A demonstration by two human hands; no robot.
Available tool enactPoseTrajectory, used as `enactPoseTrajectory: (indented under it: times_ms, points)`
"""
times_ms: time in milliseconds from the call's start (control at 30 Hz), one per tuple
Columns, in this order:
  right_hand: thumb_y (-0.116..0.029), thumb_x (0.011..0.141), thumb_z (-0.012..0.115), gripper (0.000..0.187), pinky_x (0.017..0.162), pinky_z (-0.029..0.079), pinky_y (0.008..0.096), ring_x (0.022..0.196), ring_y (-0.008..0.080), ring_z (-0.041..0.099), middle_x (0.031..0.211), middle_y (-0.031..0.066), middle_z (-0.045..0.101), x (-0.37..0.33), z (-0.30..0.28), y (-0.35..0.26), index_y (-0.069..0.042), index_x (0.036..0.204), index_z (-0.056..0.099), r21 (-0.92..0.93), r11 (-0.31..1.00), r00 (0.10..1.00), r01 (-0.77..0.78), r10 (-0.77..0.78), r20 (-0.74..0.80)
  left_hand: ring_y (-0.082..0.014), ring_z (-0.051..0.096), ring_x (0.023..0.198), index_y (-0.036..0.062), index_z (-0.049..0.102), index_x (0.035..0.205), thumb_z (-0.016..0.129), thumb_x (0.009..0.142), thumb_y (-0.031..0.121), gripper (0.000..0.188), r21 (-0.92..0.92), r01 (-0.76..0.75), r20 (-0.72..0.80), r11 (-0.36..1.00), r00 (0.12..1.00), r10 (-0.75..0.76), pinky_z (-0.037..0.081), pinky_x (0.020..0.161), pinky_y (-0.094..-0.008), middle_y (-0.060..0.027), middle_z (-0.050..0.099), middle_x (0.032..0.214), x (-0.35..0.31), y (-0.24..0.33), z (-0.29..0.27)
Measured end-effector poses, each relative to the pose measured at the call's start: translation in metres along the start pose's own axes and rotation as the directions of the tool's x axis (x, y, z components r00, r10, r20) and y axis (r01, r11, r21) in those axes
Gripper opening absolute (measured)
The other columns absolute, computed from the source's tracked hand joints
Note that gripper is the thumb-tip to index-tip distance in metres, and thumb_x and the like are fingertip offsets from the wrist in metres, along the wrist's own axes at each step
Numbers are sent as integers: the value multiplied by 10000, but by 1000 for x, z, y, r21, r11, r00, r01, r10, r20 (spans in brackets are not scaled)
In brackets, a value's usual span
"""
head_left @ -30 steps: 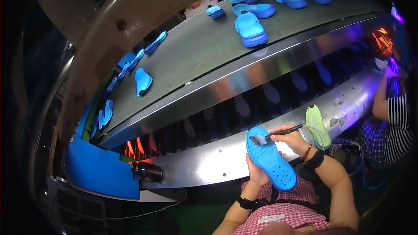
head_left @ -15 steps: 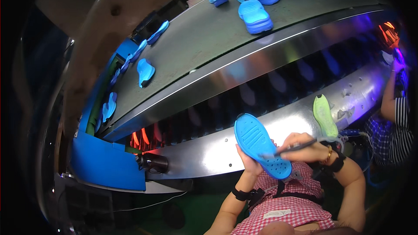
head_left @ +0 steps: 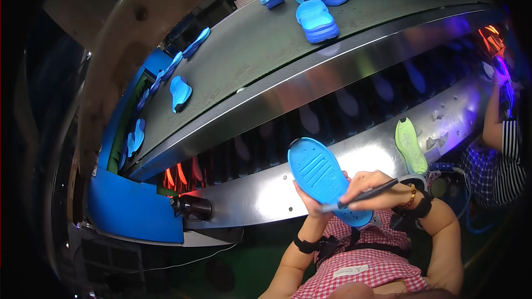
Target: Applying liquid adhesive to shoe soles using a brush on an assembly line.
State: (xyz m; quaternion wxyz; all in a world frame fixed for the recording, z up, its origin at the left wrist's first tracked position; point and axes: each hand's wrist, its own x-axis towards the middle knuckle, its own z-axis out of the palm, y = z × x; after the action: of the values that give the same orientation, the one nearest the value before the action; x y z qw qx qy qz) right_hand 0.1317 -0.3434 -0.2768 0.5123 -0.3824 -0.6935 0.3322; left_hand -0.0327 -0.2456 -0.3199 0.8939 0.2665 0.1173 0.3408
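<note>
A blue sole rests in the person's left hand, a dark-handled tool in the right.
The left hand [head_left: 311,200] curls around the edge of the blue sole [head_left: 316,169], which extends beyond its fingers; the right hand [head_left: 372,188] is closed, pen-like, on the dark-handled tool [head_left: 379,189], its blurred tip near the left hand, contact with the sole unclear. A green sole [head_left: 410,147] lies ahead and right of the right hand, on a metal ledge [head_left: 266,196].
</note>
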Motion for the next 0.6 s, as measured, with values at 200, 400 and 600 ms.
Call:
enactPoseTrajectory:
  times_ms: [200, 400, 600]
  points:
    - [-67, 697, 701, 223, 759, 471, 294, 836, 187, 580, 850, 72, 655, -7, 1, -3, -72, 920, 690, 6, 997, 971, -81, 81, -224, -357, 576, 856, 46, 413, 1224, 112, 727, 805, 956, 27, -157, -67, 987, 985, 159, 471, 780, -484, -209, 579, 977, 10, 3, 3]
    - [-59, 697, 713, 230, 776, 464, 298, 845, 190, 583, 880, 55, 666, -13, 1, 0, -78, 923, 682, -72, 996, 975, 56, -70, -209, -350, 582, 812, 47, 480, 1185, 133, 695, 837, 992, -70, -372, -41, 926, 928, 370, 475, 752, -483, -211, 594, 929, 20, 15, -1]
    - [-37, 690, 720, 243, 789, 464, 296, 870, 188, 583, 903, 61, 669, -20, 0, -2, -60, 929, 678, 163, 975, 987, 153, -144, -68, -309, 567, 790, 30, 532, 1119, 197, 698, 832, 965, 6, -428, -3, 904, 904, 428, 456, 763, -430, -174, 594, 927, 17, 35, 11]
